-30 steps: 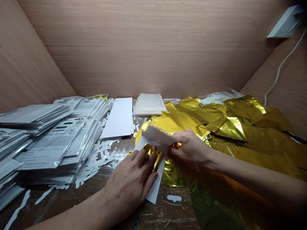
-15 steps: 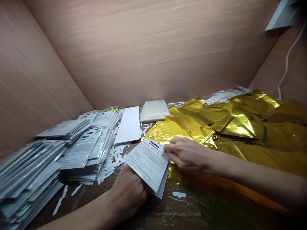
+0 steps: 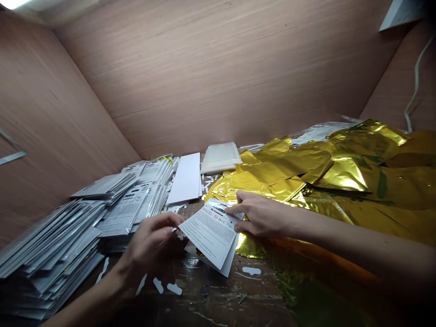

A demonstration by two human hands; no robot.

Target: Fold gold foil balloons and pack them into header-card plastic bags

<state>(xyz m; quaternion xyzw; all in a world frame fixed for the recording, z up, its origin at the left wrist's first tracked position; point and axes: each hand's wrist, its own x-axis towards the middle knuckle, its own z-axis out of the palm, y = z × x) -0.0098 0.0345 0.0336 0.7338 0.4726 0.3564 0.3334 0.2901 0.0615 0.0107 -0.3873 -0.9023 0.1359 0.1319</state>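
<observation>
Worktop [image 3: 218, 305]: brown wood, surface scratched and scuffed. Landmark: a stack of long white card strips [image 3: 185, 179], lying flat. Left of the strips, tall, slumped piles of printed packets in clear sleeves [image 3: 131, 204]. Just beyond and right of them, a small stack of clear plastic sleeves [image 3: 220, 157]. Further right, crumpled gold foil sheets [image 3: 344, 181]. Nearer the viewer, scattered white die-cut scraps [image 3: 174, 289].

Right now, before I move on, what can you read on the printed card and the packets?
Printed white card:
"CE" mark, probably, beside a round prohibition sign.
Dark bold line near its top edge and the small print: too small to read.
Labels on the stacked packets: too small and blurred to read.
</observation>
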